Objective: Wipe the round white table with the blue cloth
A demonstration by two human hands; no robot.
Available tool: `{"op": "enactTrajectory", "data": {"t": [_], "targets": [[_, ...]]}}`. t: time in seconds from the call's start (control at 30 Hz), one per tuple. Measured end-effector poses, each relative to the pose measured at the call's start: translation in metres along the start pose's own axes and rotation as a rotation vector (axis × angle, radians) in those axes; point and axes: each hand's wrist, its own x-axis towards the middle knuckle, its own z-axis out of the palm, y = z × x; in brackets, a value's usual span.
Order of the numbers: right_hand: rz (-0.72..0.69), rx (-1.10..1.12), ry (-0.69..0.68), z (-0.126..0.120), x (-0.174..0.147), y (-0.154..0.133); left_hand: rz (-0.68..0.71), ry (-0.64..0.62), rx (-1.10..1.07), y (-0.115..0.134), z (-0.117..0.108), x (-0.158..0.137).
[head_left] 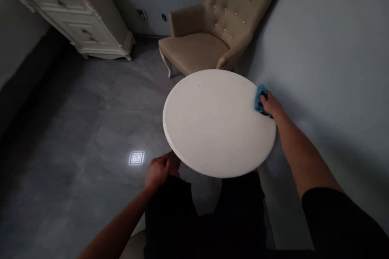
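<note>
A round white table (212,121) stands in front of my knees. My right hand (271,104) is closed on a blue cloth (259,96), bunched up at the right edge of the tabletop. The cloth touches the table's surface and rim. My left hand (158,171) rests on my left knee, left of the table's near edge. Its fingers look curled in, and I see nothing in them. A few tiny dark specks show on the far part of the tabletop.
Behind the table stands a beige tufted armchair (197,50). A white carved cabinet (88,24) is at the far left. A grey wall (334,56) runs close along the right. A square patch of light (136,158) lies on the grey tiled floor (103,113).
</note>
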Motion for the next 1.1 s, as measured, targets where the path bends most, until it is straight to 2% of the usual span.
{"op": "enactTrajectory", "data": {"t": [0.1,0.17,0.23,0.3,0.37,0.47,0.53,0.6,0.7,0.8,0.87,0.97,1.03,1.1], "targets": [[0.098,-0.080,-0.049,0.000,0.053,-0.050,0.005,0.017,-0.031,-0.012,0.006,0.005],[0.106,-0.124,-0.016,0.007,0.078,-0.098,0.016,0.028,-0.058,-0.019,0.009,0.007],[0.053,-0.173,0.025,0.021,0.091,-0.159,0.019,0.037,-0.087,-0.025,0.011,0.008],[-0.074,-0.209,0.022,0.039,0.092,-0.229,0.009,0.046,-0.110,-0.029,0.011,0.007],[-0.232,-0.204,-0.014,0.060,0.076,-0.301,-0.006,0.052,-0.123,-0.031,0.010,0.006],[-0.453,-0.140,-0.078,0.087,0.024,-0.395,-0.022,0.053,-0.127,-0.032,0.008,0.005],[-0.594,-0.106,-0.117,0.101,-0.026,-0.439,-0.028,0.055,-0.119,-0.030,0.006,0.004],[-0.720,-0.090,-0.146,0.111,-0.084,-0.463,-0.028,0.056,-0.102,-0.026,0.004,0.003],[-0.865,-0.096,-0.180,0.119,-0.172,-0.464,-0.031,0.043,-0.059,-0.016,-0.002,0.001],[-0.983,-0.103,-0.198,0.118,-0.250,-0.427,-0.029,0.028,-0.015,-0.004,-0.011,-0.004],[-1.038,-0.100,-0.191,0.113,-0.293,-0.383,-0.033,0.018,0.008,0.002,-0.015,-0.008],[-1.074,-0.098,-0.150,0.101,-0.341,-0.296,-0.044,-0.005,0.032,0.009,-0.016,-0.014],[-1.054,-0.116,-0.125,0.093,-0.361,-0.229,-0.031,-0.015,0.051,0.012,-0.013,-0.016],[-0.961,-0.159,-0.111,0.084,-0.370,-0.163,-0.024,-0.009,0.067,0.014,-0.010,-0.017]]}}
